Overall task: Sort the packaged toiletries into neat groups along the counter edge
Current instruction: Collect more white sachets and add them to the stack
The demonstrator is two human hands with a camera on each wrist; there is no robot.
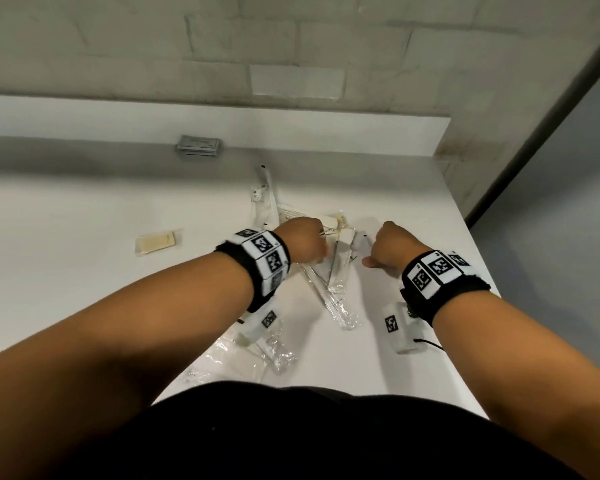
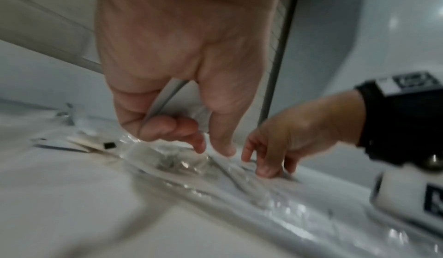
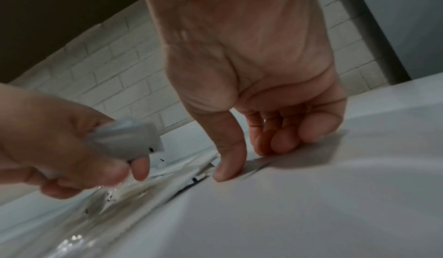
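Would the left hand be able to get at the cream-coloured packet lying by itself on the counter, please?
Probably yes: the cream packet lies alone on open counter, but the left hand grips a clear wrapped packet.

Left hand (image 1: 302,244) curled in a grip; right hand (image 1: 388,247) fingertips pressing down.

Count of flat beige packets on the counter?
1 for sure: a flat beige packet in clear wrap, alone on the white counter, left of the left hand, which grips a white packet. A beige corner in the clear-wrapped pile may be a second; others may be hidden.
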